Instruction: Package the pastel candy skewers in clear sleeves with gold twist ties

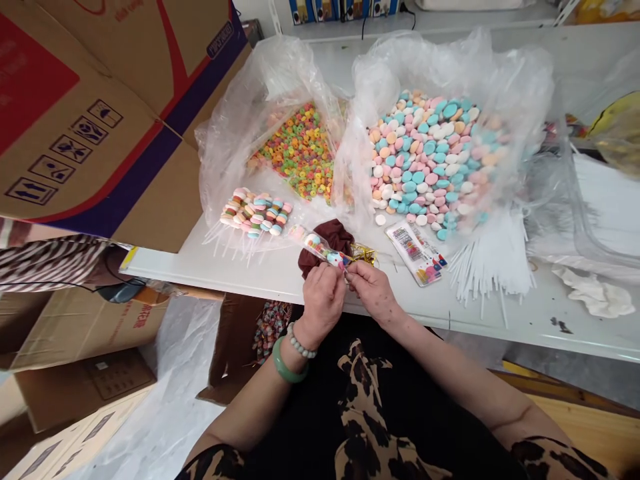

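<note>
In front of my body at the table's edge, my left hand (324,293) is closed on the gathered end of a narrow clear candy bag (316,244). Pastel candies show through the plastic, which points away to the left. My right hand (373,288) pinches at that same end, touching the left fingertips; whatever fine piece may lie between them is hidden. Under the bag lies a dark brown cloth (336,233). A bunch of gold twist ties (365,254) sits just beyond my right fingers. Skewered candies on white sticks (257,212) are laid out to the left.
Behind stand an open bag of small ring candies (305,150) and another of pastel candies (425,153). Printed packets (414,253), white sticks (493,270) and a crumpled tissue (595,291) lie rightward. A large carton (125,100) rises at left; a lower box (235,333) holds wrapped pieces.
</note>
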`<state>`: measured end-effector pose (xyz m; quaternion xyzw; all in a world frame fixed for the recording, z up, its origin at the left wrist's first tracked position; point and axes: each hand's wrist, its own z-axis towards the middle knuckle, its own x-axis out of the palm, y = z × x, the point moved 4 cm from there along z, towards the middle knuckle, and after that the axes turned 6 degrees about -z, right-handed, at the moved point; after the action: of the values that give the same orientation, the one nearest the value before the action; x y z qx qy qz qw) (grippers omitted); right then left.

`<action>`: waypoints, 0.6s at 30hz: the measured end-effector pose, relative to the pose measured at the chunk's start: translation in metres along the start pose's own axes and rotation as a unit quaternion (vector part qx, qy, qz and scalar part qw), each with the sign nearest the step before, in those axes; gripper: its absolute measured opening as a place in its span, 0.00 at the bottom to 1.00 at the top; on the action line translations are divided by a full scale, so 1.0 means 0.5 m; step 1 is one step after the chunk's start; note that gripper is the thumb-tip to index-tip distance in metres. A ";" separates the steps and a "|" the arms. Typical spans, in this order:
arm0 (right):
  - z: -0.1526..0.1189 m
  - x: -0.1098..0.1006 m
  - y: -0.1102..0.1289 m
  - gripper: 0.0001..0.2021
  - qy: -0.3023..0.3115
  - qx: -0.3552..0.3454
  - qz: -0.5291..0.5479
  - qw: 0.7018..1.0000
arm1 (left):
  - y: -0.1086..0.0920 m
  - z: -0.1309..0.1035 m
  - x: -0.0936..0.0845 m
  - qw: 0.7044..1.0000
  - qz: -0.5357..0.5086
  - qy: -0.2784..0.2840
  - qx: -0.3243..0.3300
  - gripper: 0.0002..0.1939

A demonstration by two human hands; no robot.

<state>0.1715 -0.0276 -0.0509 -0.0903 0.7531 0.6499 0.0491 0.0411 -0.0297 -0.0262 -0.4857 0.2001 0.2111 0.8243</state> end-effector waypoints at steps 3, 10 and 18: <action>0.002 -0.009 0.003 0.08 -0.024 -0.022 -0.024 0.999 | 0.020 -0.006 0.000 0.977 -0.162 0.002 -0.140 0.08; -0.004 -0.004 0.015 0.08 0.006 -0.056 -0.024 0.998 | 0.050 -0.010 0.033 0.771 -0.504 0.014 -0.389 0.22; -0.017 0.007 0.027 0.09 -0.046 -0.138 -0.149 0.978 | 0.045 0.007 0.036 0.739 -0.493 -0.102 -0.448 0.20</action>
<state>0.1659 -0.0342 -0.0371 -0.1774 0.6312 0.7365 0.1665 0.0444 -0.0141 -0.0504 -0.8052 -0.2703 -0.1117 0.5159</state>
